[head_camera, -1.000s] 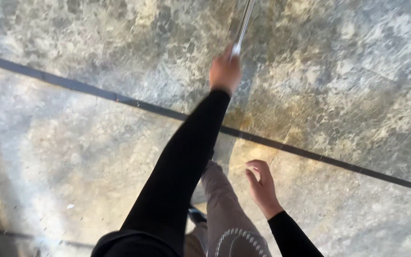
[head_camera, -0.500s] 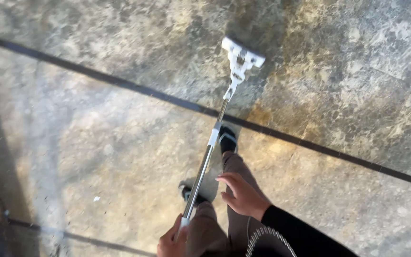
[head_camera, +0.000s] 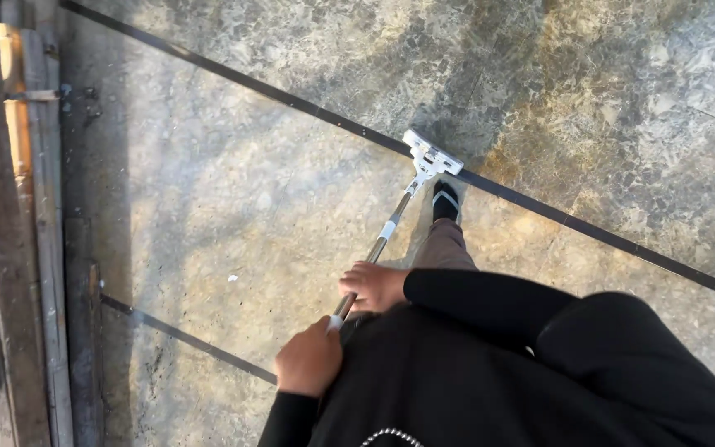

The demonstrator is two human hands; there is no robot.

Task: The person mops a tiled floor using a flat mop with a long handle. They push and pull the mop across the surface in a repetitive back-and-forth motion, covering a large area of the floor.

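Since half second ago: right hand now gripping mop pole, was off it; I read two-handed mopping under way. Left hand clenched round pole top end. Mop head on stone floor, at dark joint line, beside sandalled foot.

floor: mottled grey-tan stone, dark joint lines | mop head: white, resting on a joint line | wooden planks: along floor's left edge
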